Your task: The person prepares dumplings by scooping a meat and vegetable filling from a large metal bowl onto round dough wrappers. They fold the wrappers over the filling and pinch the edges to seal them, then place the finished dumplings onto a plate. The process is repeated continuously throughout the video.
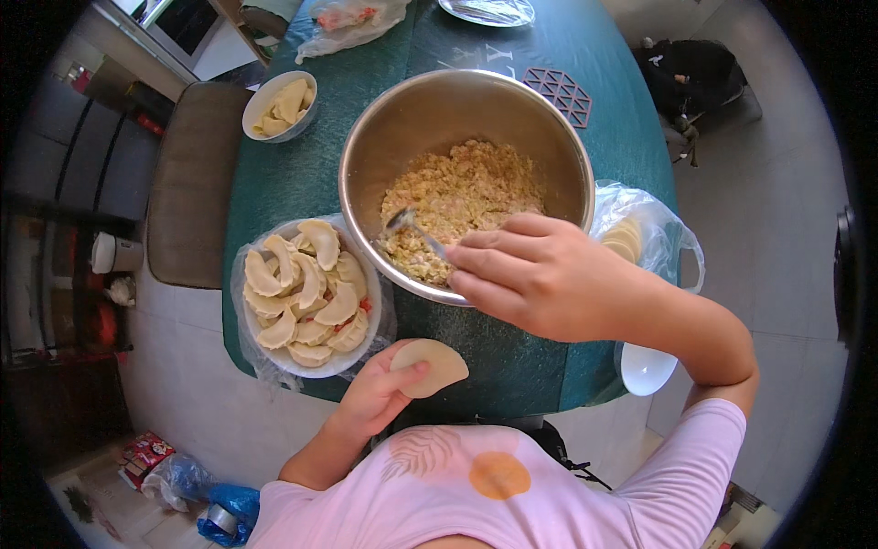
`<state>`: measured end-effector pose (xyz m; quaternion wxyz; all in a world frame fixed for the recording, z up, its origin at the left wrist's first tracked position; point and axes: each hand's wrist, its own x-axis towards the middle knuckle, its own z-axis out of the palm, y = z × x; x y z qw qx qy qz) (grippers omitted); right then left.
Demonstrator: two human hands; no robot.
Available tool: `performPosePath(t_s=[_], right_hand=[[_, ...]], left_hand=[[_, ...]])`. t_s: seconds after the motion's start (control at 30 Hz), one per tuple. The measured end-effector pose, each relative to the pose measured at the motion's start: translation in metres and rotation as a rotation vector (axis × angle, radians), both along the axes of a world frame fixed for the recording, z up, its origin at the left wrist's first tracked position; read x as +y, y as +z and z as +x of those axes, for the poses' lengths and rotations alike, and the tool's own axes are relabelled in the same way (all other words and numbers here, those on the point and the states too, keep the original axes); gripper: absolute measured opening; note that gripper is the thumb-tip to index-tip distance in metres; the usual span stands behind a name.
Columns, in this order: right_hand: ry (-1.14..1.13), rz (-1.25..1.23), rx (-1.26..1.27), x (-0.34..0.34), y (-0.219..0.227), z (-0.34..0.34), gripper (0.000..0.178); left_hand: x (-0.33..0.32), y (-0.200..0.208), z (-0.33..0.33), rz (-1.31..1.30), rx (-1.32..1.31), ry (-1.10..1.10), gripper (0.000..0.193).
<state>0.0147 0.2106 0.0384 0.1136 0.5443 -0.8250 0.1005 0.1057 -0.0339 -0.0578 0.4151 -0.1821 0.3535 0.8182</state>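
In my left hand (377, 392) lies a round, pale dumpling wrapper (433, 368), pinched under the thumb near the table's front edge. My right hand (521, 274) grips a small metal spoon (422, 234) over the near rim of a large steel bowl (572, 174). Minced filling (471, 188), yellowish with green bits, covers the bowl's bottom. The spoon's tip hangs just over or at the filling; which one I cannot tell. To the left, beside the bowl, folded dumplings (315, 284) are piled on a white plate (315, 371) wrapped in clear plastic.
Round wrappers (624, 240) sit in a clear plastic bag (654, 215) right of the bowl, above a small white bowl (646, 368). Farther off are a bowl of pale dough pieces (282, 110), a brown lattice trivet (558, 95), a plastic-covered plate (487, 9) and another bag (352, 26).
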Motion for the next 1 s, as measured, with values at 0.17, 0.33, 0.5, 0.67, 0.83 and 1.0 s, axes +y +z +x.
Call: performPosePath(t_s=[0.17,0.33,0.5,0.67,0.83,1.0], right_hand=[[0.065,0.013,-0.024,0.006,0.002,0.014,0.024],[0.055,-0.053,-0.026,0.013,0.002,0.006,0.027],[0.047,-0.116,-0.003,0.015,-0.008,0.0,0.028],[0.09,-0.127,0.024,0.015,-0.021,-0.009,0.03],[0.046,-0.194,0.071,0.022,-0.008,-0.006,0.031],[0.075,-0.157,0.024,0.027,-0.008,0.017,0.031]], left_hand=[[0.003,-0.006,-0.003,0.02,0.012,-0.037,0.032],[0.009,-0.002,-0.004,0.045,0.005,-0.035,0.032],[0.014,0.002,-0.005,0.032,-0.002,-0.046,0.032],[0.016,0.001,-0.005,0.014,-0.002,-0.044,0.033],[0.019,0.005,-0.005,-0.008,-0.012,-0.032,0.034],[0.023,0.008,-0.006,-0.04,-0.037,-0.014,0.034]])
